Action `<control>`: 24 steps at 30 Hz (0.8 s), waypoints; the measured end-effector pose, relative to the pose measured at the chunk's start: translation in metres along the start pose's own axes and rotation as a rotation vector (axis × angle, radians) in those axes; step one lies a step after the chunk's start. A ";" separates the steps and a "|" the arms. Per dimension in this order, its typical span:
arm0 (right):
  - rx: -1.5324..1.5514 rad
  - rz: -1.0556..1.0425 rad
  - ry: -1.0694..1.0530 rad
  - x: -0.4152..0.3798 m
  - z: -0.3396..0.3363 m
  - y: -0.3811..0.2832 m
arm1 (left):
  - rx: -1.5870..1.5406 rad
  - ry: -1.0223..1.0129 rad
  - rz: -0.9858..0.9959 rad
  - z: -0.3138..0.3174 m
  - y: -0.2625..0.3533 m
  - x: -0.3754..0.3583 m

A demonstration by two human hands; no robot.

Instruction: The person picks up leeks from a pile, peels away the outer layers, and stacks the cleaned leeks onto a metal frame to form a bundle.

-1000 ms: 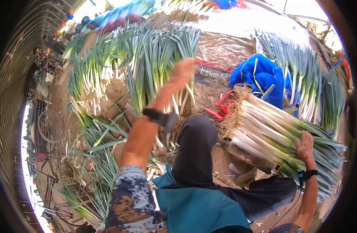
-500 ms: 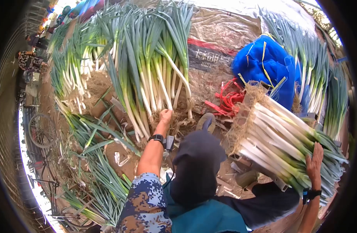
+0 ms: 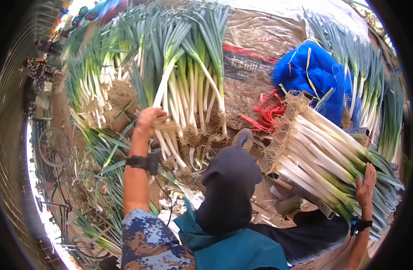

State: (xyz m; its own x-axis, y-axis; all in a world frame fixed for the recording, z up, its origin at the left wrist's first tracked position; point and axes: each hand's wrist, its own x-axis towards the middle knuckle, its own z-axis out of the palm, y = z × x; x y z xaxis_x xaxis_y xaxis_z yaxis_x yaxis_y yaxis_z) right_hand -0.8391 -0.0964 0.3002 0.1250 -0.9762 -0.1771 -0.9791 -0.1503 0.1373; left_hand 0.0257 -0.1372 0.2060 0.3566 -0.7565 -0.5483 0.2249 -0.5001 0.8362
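Observation:
My left hand (image 3: pixel 149 120) is closed around the root end of a leek (image 3: pixel 163 85), whose white stalk and green leaves rise away from it over the pile. Loose leeks (image 3: pixel 190 90) lie side by side around it, roots toward me. On the right, my right hand (image 3: pixel 366 183) lies on the green part of a stacked bunch of leeks (image 3: pixel 316 150), with its fingers stretched out. That bunch rests on a metal frame (image 3: pixel 324 209), its roots pointing left.
Blue netting (image 3: pixel 312 74) lies beyond the bunch, beside red straps (image 3: pixel 267 112). More leeks stand in rows at far left and far right (image 3: pixel 370 90). My knee (image 3: pixel 231 184) and shoe (image 3: pixel 244 137) are between the piles. A bicycle (image 3: pixel 53 146) and other people (image 3: pixel 37 67) are at the left.
My left hand has moved left and lifted a leek by its root end from the pile. My right hand has stayed on the stacked bunch.

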 end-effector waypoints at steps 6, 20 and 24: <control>-0.024 0.003 0.026 0.001 0.008 0.005 | 1.101 0.278 -0.038 0.036 0.003 -0.034; -0.035 0.009 -0.050 -0.001 0.004 0.011 | 0.788 0.426 0.275 0.044 -0.199 0.041; -0.001 0.015 -0.064 0.000 -0.005 0.004 | 0.629 0.232 -0.202 0.079 -0.205 0.085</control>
State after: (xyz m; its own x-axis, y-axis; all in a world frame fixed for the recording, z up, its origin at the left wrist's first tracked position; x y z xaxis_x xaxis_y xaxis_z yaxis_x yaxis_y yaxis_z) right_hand -0.8421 -0.0975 0.3061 0.0995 -0.9663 -0.2374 -0.9805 -0.1358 0.1418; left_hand -0.0618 -0.1319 -0.0130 0.5636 -0.5482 -0.6179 -0.2352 -0.8236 0.5161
